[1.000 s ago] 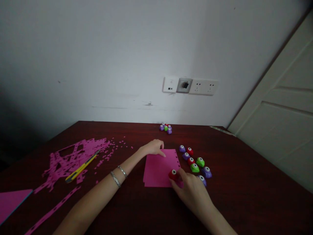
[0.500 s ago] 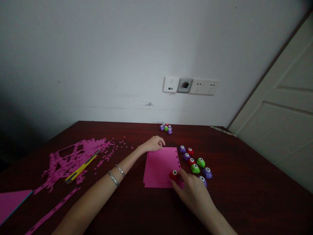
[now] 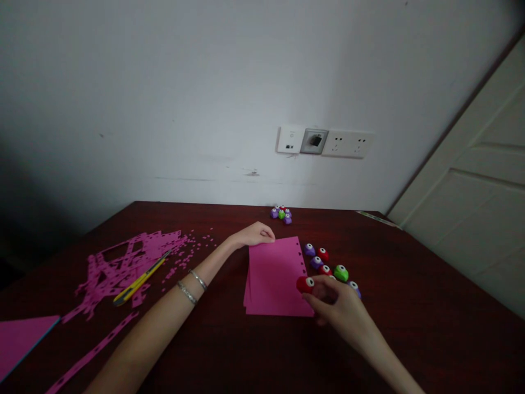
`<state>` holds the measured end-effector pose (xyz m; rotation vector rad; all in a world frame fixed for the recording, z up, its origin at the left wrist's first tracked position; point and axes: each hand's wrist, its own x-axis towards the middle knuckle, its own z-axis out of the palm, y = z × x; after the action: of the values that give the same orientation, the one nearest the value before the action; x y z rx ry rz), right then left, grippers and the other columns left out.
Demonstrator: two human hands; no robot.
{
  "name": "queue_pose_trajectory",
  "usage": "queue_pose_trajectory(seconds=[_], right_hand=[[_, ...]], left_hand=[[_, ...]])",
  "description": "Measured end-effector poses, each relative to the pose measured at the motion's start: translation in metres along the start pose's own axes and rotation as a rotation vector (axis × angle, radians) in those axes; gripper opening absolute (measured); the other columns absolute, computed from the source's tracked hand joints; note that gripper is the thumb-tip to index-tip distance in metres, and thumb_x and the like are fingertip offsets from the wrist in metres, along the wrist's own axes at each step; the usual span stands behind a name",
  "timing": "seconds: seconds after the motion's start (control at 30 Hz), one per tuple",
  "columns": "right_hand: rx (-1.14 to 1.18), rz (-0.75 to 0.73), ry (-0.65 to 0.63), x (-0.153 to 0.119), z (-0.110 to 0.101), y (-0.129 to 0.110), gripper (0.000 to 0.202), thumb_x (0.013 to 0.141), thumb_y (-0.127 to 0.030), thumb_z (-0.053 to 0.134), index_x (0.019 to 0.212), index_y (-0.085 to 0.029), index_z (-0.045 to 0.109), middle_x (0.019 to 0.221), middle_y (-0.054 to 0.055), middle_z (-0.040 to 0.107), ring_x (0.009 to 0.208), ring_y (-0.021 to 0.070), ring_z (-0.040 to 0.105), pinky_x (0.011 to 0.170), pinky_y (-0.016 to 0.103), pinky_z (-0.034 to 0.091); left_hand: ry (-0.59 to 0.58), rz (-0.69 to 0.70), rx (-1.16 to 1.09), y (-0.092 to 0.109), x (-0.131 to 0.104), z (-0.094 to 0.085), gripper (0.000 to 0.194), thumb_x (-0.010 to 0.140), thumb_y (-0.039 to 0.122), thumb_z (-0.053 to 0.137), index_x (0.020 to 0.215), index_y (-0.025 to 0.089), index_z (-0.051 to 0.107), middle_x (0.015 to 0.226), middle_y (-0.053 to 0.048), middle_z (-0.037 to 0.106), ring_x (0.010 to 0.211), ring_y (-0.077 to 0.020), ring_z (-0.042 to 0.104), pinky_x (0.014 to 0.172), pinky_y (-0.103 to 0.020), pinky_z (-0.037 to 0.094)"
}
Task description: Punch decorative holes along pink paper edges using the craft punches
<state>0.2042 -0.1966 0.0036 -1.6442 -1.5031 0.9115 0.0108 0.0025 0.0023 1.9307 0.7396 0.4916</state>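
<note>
My left hand [image 3: 257, 234] is closed in a pinch at the top edge of a pink paper sheet [image 3: 274, 279]. The sheet lies over at least one other, whose left edge peeps out, and small dark holes run down its right side. Between the thumb and fingers of my right hand [image 3: 334, 301] is a small red craft punch [image 3: 304, 284] with a white, eye-like button, over the paper's lower right part. Beside the sheet stand several more punches, among them a green punch [image 3: 340, 272] and a purple punch [image 3: 309, 249]; my right hand partly covers some.
Punched pink strips [image 3: 123, 262] and paper bits [image 3: 184, 254] lie on the left, with a yellow utility knife [image 3: 141, 279] across them. A pink sheet [image 3: 24, 342] is at the left edge. Another punch cluster [image 3: 281, 214] stands near the wall [image 3: 184, 109].
My right hand has moved slightly up and right with the red punch, away from the sheet's lower part. The top edge of the sheet at my left hand has shifted up a little.
</note>
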Motion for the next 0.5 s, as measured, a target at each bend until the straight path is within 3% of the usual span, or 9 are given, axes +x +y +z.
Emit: queue_pose_trajectory(seconds=[0.2, 0.4, 0.5], right_hand=[[-0.06, 0.07, -0.033, -0.001, -0.001, 0.001, 0.022, 0.068, -0.032, 0.059, 0.084, -0.016, 0.061, 0.062, -0.001, 0.058, 0.049, 0.013, 0.054, 0.037, 0.021, 0.046], [-0.363, -0.138, 0.095, -0.002, -0.002, 0.002, 0.016, 0.072, -0.032, 0.056, 0.063, -0.018, 0.057, 0.054, 0.001, 0.061, 0.048, 0.0141, 0.056, 0.045, 0.023, 0.04], [-0.449, -0.134, 0.124, -0.003, -0.001, 0.001, 0.018, 0.071, -0.033, 0.057, 0.06, -0.019, 0.056, 0.052, 0.001, 0.061, 0.048, 0.0148, 0.056, 0.047, 0.024, 0.039]], left_hand=[[0.045, 0.009, -0.056, -0.004, -0.002, -0.011, 0.018, 0.068, 0.024, 0.061, 0.079, 0.011, 0.067, 0.076, -0.005, 0.066, 0.067, -0.0113, 0.055, 0.063, -0.023, 0.038], [0.102, -0.034, -0.113, 0.0, -0.005, -0.017, 0.019, 0.068, 0.025, 0.062, 0.08, 0.011, 0.066, 0.078, -0.006, 0.066, 0.07, -0.0121, 0.057, 0.066, -0.025, 0.04], [0.114, -0.092, -0.157, 0.005, -0.008, -0.016, 0.019, 0.068, 0.024, 0.063, 0.081, 0.011, 0.066, 0.079, -0.007, 0.066, 0.07, -0.0127, 0.057, 0.067, -0.026, 0.041]])
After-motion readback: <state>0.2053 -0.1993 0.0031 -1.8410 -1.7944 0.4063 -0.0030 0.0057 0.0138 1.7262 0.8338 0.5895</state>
